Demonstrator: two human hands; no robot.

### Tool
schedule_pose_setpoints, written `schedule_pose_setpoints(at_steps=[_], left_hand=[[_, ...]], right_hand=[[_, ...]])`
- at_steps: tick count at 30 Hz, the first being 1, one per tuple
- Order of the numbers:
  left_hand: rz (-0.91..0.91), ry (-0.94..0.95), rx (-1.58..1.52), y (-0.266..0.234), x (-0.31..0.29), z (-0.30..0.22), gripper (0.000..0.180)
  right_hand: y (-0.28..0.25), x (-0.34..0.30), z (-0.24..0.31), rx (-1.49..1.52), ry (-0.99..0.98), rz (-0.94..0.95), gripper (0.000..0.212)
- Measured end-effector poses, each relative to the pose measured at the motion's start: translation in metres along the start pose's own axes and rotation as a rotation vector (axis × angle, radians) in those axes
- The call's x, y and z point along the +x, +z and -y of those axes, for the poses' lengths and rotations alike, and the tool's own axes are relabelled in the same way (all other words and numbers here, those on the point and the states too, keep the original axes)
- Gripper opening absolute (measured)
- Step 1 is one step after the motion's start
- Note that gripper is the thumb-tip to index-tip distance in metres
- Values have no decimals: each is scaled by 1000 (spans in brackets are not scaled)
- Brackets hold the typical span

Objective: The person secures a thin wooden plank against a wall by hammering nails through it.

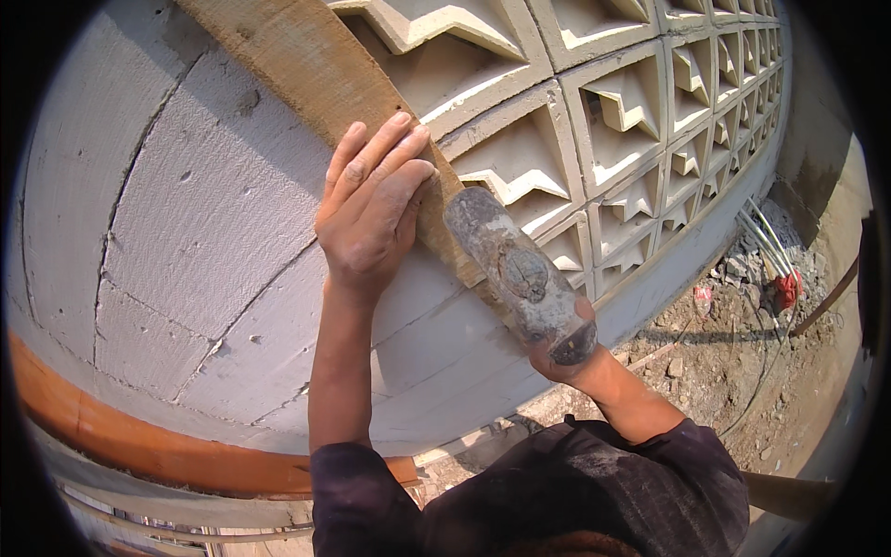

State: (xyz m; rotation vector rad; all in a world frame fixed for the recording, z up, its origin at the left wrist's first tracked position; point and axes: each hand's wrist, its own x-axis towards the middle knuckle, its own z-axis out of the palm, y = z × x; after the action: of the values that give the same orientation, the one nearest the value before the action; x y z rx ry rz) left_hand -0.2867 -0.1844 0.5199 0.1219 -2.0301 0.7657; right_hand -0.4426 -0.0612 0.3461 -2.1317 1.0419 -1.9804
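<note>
A long wooden board [325,70] lies slantwise against the wall, along the border between smooth pale blocks and patterned openwork blocks. My left hand [369,209] presses on it with fingers stretched out, gripping nothing. A dusty grey-and-black mallet [515,265] is in my right hand [561,357], whose fingers are closed at its lower end. The mallet's head is over the lower part of the board; I cannot tell whether they touch. Its handle is mostly hidden behind the head and my hand.
Pale wall blocks [209,176] with dark joints spread to the left. Openwork blocks [617,111] run off to the right. An orange-brown beam [158,436] curves along the lower left. Rubble [724,371], pale pipes [766,232] and a red bag [789,290] lie at the right.
</note>
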Motion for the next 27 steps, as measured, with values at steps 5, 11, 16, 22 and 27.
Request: schedule_pose_setpoints(at_steps=[5, 11, 16, 22, 27], left_hand=[[-5, 19, 15, 2, -2, 0, 8], [-1, 2, 9, 2, -1, 2, 8], [2, 42, 42, -4, 5, 3, 10], [35, 131, 41, 2, -7, 12, 26], [-31, 137, -26, 3, 0, 13, 19]], right_hand=[[-1, -3, 6, -17, 188, 9, 35], [4, 17, 3, -99, 140, -36, 30], [2, -1, 3, 22, 217, -78, 28], [19, -35, -15, -16, 306, 41, 20], [23, -27, -12, 38, 378, 98, 19]])
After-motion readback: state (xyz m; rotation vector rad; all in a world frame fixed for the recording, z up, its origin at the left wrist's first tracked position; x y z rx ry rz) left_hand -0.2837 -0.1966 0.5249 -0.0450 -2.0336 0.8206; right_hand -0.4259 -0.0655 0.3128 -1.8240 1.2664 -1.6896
